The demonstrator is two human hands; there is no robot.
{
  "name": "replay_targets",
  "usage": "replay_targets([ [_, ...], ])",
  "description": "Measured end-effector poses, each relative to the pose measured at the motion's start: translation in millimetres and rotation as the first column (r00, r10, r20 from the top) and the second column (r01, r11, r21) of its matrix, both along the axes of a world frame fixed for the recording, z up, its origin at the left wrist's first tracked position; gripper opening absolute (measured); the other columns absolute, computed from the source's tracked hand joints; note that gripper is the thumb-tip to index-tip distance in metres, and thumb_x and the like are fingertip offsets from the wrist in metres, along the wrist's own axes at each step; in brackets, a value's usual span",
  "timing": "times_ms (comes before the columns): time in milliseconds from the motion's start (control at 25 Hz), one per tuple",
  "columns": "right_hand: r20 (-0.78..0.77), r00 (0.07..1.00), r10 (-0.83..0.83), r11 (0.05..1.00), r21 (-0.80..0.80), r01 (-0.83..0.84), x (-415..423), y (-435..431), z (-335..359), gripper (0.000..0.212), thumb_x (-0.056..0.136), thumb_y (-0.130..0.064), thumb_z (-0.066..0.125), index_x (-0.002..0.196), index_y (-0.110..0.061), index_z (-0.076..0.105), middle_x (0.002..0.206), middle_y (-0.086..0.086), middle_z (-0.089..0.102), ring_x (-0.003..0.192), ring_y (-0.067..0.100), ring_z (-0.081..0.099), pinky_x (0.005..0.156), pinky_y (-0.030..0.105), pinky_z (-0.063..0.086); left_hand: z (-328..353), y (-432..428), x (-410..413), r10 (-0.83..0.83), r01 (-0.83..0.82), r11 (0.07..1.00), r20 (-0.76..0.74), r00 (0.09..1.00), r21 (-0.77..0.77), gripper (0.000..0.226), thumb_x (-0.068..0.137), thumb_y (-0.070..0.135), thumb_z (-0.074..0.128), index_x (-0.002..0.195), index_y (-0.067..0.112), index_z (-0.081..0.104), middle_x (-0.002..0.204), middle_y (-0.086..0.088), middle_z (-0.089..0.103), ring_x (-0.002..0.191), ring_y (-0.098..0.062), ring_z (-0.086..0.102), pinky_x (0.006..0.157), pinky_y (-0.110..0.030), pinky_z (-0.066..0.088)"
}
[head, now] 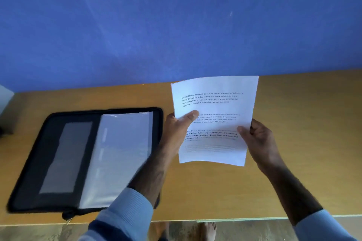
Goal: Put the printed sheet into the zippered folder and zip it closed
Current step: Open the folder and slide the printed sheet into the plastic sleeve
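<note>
We note a white printed sheet (215,107) with black text lines, a black zippered folder (49,143) with a grey inner panel and clear sleeves, an ochre wooden table (303,123), a blue wall (176,15), and light blue ribbed sleeves (127,209).

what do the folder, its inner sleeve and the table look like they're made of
Zippered folder: looks like dark woven fabric, matte, with a soft padded rim.
Inner sleeve: seemingly thin clear or frosted plastic; it shows pale glare streaks.
Table: looks like wood or yellowish-brown laminate, smooth with low sheen; which one is unclear.
</note>
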State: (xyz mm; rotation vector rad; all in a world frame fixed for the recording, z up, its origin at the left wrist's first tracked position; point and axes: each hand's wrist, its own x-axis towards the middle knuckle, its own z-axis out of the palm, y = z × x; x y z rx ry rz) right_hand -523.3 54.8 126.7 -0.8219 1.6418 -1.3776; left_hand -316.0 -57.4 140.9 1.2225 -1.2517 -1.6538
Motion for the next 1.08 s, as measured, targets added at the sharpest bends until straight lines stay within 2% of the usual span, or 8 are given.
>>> replay_targets([
  [120, -0.003, 0.996, 0.088, 0.995, 0.042, -0.088, 24, -31, 4, 0.020, 0.099, -0.003, 0.059, 0.109, -0.013, 0.073, 0.103, 0.005, 0.079, 0.096, 0.028, 0.074, 0.091, 0.051, 0.057, 7, -25, 39, -0.006, 0.005, 0.999, 0.013, 1.000, 0.037, 0.050, 0.077, 0.050, 0.082, 0.117, 0.020, 0.077, 0.117, -0.001, 0.075, 0.112, -0.018, 0.069, 0.109, -0.044, 0.045],
  [240, -0.070, 0.991, 0.115, 0.991, 0.074, -0.110, 59, -70, 10, 0.019, 0.097, -0.005, 0.060, 0.104, -0.015, 0.074, 0.097, 0.002, 0.080, 0.089, 0.026, 0.075, 0.087, 0.055, 0.059, 1, -55, 93, 0.112, -0.111, 0.994, 0.025, 0.993, -0.015, 0.044, 0.091, 0.051, 0.063, 0.116, 0.016, 0.074, 0.112, 0.003, 0.078, 0.104, -0.014, 0.073, 0.097, -0.037, 0.054],
  [320, -0.131, 0.986, 0.101, 0.992, 0.090, -0.090, 76, -95, 15, 0.018, 0.096, -0.006, 0.060, 0.100, -0.017, 0.074, 0.094, 0.000, 0.080, 0.082, 0.022, 0.073, 0.083, 0.053, 0.060, -19, -78, 145, 0.219, -0.183, 0.971, 0.256, 0.942, -0.156, 0.042, 0.095, 0.051, 0.055, 0.115, 0.018, 0.072, 0.111, 0.000, 0.077, 0.099, -0.016, 0.073, 0.089, -0.033, 0.053],
  [440, -0.224, 0.973, 0.060, 0.995, 0.088, -0.041, 99, -127, 19, 0.018, 0.094, -0.008, 0.062, 0.094, -0.021, 0.075, 0.091, -0.003, 0.079, 0.079, 0.020, 0.071, 0.081, 0.049, 0.060, -78, -112, 232, 0.207, 0.085, 0.942, 0.761, 0.615, -0.325, 0.044, 0.100, 0.032, 0.056, 0.140, 0.015, 0.058, 0.144, -0.008, 0.059, 0.132, -0.027, 0.056, 0.109, -0.037, 0.044],
  [520, -0.236, 0.972, -0.005, 0.996, 0.088, 0.027, 111, -141, 17, 0.019, 0.094, -0.007, 0.063, 0.089, -0.022, 0.074, 0.087, -0.007, 0.078, 0.077, 0.017, 0.069, 0.081, 0.044, 0.058, -113, -125, 267, 0.123, 0.333, 0.904, 0.909, 0.398, -0.268, 0.054, 0.101, 0.028, 0.056, 0.152, 0.012, 0.044, 0.161, -0.011, 0.038, 0.148, -0.032, 0.036, 0.118, -0.043, 0.034],
  [600, -0.236, 0.970, -0.063, 0.995, 0.062, 0.080, 124, -151, 16, 0.020, 0.094, -0.006, 0.063, 0.088, -0.022, 0.074, 0.085, -0.008, 0.077, 0.078, 0.017, 0.066, 0.083, 0.042, 0.056, -135, -132, 281, 0.089, 0.497, 0.838, 0.955, 0.282, -0.225, 0.061, 0.101, 0.032, 0.056, 0.155, 0.011, 0.037, 0.165, -0.012, 0.030, 0.152, -0.035, 0.027, 0.119, -0.048, 0.031],
  [760, -0.241, 0.962, -0.131, 0.989, 0.040, 0.145, 155, -168, 13, 0.018, 0.095, -0.002, 0.061, 0.095, -0.017, 0.072, 0.076, -0.018, 0.075, 0.070, 0.002, 0.064, 0.073, 0.026, 0.056, -144, -144, 290, 0.215, 0.540, 0.766, 0.931, 0.296, -0.349, 0.053, 0.091, 0.030, 0.069, 0.139, 0.010, 0.058, 0.137, -0.012, 0.062, 0.126, -0.036, 0.056, 0.099, -0.047, 0.046],
  [1080, -0.314, 0.941, -0.124, 0.991, 0.006, 0.132, 159, -177, 11, 0.011, 0.094, -0.007, 0.062, 0.097, 0.002, 0.066, 0.089, 0.008, 0.067, 0.076, 0.015, 0.055, 0.072, 0.032, 0.046, -129, -186, 279, 0.167, 0.598, 0.735, 0.940, 0.297, -0.319, 0.038, 0.085, 0.041, 0.074, 0.115, 0.019, 0.070, 0.109, -0.008, 0.064, 0.105, -0.033, 0.058, 0.089, -0.044, 0.042],
])
